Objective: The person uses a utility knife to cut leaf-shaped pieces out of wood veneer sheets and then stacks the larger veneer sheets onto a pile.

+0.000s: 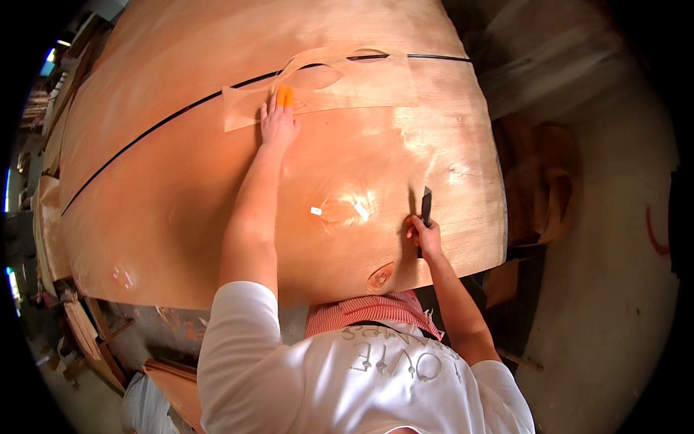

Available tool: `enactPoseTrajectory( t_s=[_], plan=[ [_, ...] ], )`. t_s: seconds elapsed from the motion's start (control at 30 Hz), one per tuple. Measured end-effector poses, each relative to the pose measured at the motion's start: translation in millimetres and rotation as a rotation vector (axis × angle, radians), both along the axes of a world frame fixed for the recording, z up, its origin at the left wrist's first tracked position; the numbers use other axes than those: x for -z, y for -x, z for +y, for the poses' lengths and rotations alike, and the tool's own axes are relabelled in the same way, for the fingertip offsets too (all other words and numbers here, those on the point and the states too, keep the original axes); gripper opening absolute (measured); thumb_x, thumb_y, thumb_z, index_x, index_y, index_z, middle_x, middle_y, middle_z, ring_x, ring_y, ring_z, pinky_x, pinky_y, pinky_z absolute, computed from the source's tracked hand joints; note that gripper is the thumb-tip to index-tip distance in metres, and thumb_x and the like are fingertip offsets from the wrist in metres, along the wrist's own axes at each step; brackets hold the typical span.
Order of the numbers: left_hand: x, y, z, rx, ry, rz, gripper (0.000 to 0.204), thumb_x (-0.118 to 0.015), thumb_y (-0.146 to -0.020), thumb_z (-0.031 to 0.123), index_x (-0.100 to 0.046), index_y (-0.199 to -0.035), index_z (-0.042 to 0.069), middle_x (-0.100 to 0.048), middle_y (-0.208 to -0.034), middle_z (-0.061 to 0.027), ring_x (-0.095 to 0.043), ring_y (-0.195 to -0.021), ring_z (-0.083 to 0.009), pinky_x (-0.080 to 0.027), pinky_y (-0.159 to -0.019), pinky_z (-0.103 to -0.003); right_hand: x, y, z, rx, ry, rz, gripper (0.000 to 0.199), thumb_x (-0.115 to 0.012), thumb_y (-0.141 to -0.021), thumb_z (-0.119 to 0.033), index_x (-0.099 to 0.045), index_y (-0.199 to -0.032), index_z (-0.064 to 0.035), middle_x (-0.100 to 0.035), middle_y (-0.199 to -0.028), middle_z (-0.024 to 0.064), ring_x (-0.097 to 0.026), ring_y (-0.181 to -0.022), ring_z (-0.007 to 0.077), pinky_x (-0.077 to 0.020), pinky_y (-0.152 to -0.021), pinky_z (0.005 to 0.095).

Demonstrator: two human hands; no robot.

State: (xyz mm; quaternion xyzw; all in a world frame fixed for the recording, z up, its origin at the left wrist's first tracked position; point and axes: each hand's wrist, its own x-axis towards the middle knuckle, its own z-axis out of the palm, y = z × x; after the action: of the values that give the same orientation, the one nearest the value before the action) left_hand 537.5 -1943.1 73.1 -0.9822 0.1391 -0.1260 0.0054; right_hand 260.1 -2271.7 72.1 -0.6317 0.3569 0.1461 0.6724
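A large sheet of wood veneer [181, 246] spreads out in front of me, crossed by a long thin black line [148, 135]. Over part of that line lies a thin, pale veneer strip [369, 90] with leaf-shaped holes; the black shows through some of them. My left hand [278, 130] reaches far out, its fingers stretched flat on the strip's lower left part, with orange coverings on some fingertips. Nearer and to the right, my right hand [428, 237] is closed around a black-handled knife [426, 206], its blade pointing away from me. The knife casts a shadow on the sheet.
A dark knot [380, 276] marks the sheet near its front edge, and a small white piece [316, 211] lies mid-sheet. Curled brown veneer [557, 181] sits beyond the right edge. Stacked boards [94, 343] and a wrapped bundle [144, 405] stand at lower left.
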Motion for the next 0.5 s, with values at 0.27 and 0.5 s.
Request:
enactPoseTrajectory(
  t_s=[0.27, 0.5],
  plan=[
    [-9, -24, -25, 0.14, 0.003, 0.014, 0.012, -0.053, -0.08, 0.018, -0.061, -0.083, 0.009, -0.064, -0.081, -0.0083, -0.06, -0.084, -0.0246, -0.043, -0.081, -0.043, 0, -4, -2, 0.069, 0.021, 0.011, 0.023, -0.055, -0.085, -0.023, -0.06, -0.073, -0.0031, -0.055, -0.051, 0.0054, -0.039, -0.034, 0.009, -0.0289, -0.034, 0.0225],
    [-61, 105, 65, 0.11, 0.573, 0.015, 0.023, -0.054, -0.087, 0.023, -0.056, -0.073, 0.005, -0.056, -0.063, -0.012, -0.056, -0.06, -0.0283, -0.043, -0.052, -0.039, 1, -8, 7, 0.077, 0.078, -0.003, 0.024, -0.054, -0.078, -0.023, -0.061, -0.064, -0.0042, -0.055, -0.05, 0.004, -0.039, -0.035, 0.0088, -0.0289, -0.034, 0.0235]
  ],
)
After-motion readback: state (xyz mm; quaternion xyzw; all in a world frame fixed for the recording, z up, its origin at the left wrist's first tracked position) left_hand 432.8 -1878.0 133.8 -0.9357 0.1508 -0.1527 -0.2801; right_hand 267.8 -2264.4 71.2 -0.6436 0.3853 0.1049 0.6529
